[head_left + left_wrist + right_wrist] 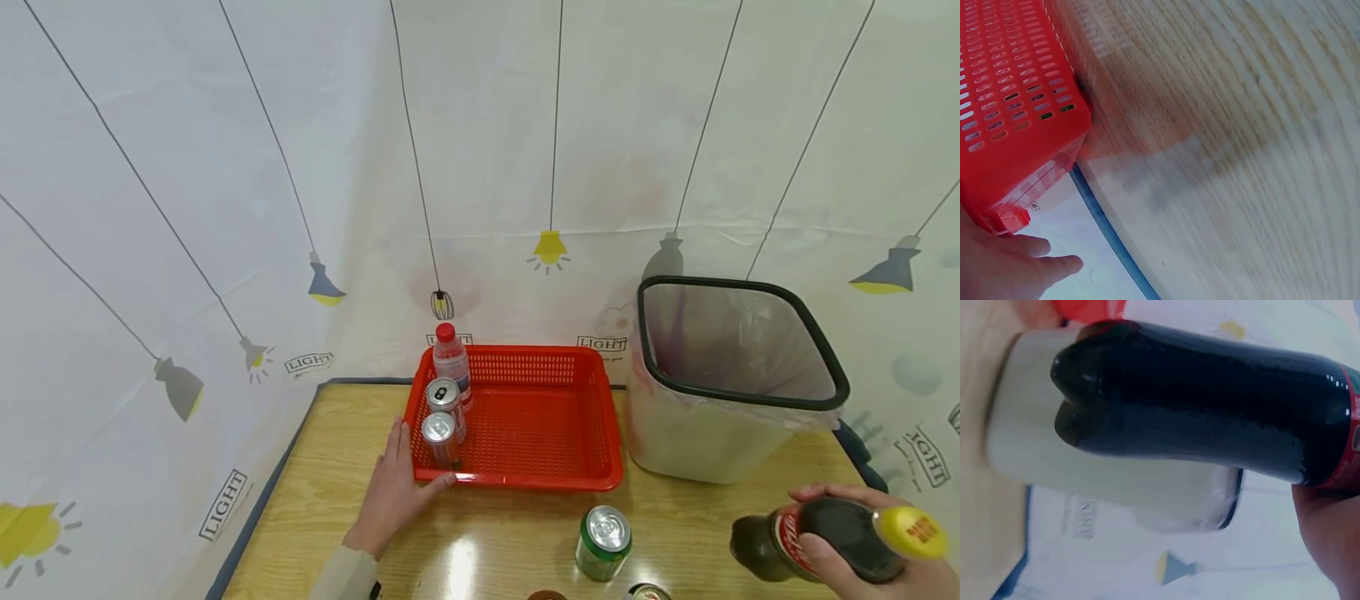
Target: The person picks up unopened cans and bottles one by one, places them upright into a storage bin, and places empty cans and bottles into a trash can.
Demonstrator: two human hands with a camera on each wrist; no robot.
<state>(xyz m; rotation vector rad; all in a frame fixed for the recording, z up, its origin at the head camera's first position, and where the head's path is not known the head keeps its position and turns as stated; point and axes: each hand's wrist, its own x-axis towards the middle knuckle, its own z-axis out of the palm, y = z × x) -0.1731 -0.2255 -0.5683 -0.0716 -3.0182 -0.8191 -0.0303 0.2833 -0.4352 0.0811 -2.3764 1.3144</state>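
Observation:
My left hand (393, 492) rests at the near left corner of a red plastic basket (540, 482), fingers straight along its left side and thumb on the front rim. In the left wrist view the fingers (1060, 267) stretch out beside the basket's rim. Inside the basket's left part stand a clear bottle with a red cap (452, 362) and two cans, a front one (441, 442) and one behind it (446, 398). At the right, my right hand (847, 567) grips a dark cola bottle (847, 533) with a yellow cap and red label, tilted above the table.
A whitish bin (690, 433) with a black rim and a plastic liner stands right of the basket. A green can (602, 546) stands in front of the basket. Another can (647, 592) and a brown round top (547, 595) are cut off at the bottom edge.

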